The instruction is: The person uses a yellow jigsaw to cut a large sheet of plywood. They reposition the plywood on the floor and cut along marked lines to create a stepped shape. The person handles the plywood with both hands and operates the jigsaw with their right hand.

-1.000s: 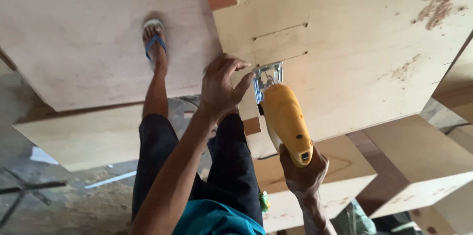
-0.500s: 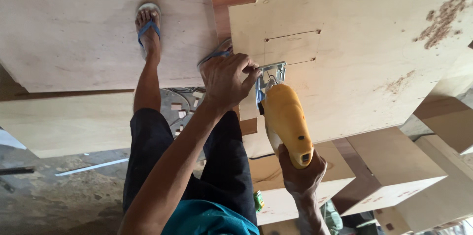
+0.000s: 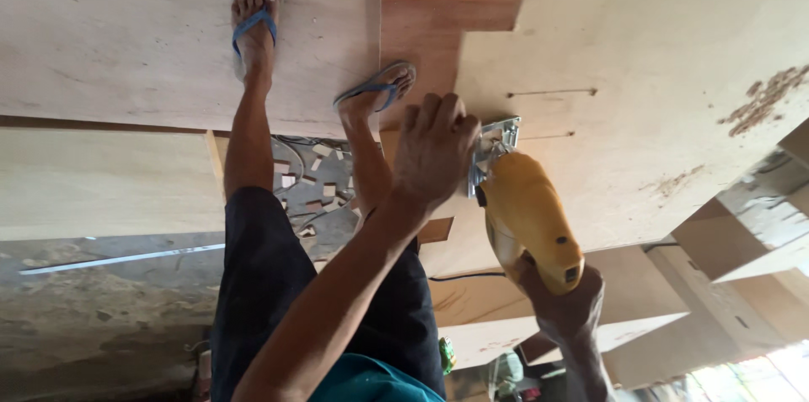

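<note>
While cutting the plywood sheet (image 3: 657,107), keep left hand (image 3: 434,149) spread flat by the saw's baseplate (image 3: 495,145), right hand (image 3: 565,305) clamped on the yellow saw (image 3: 527,217), feet clear.

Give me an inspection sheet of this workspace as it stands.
Surface: pale plywood sheets lying overlapped, with thin cut slots and a patch of sawdust.
Job's things: yellow power saw with its metal base on the plywood.
Clutter: small wood offcuts on the floor between the sheets.
Hands: left hand rests at the saw's front; right hand grips the saw's rear.
Cables: a dark cord runs below the saw.
Surroundings: feet in blue flip-flops stand on the plywood; plywood boxes at right.
</note>
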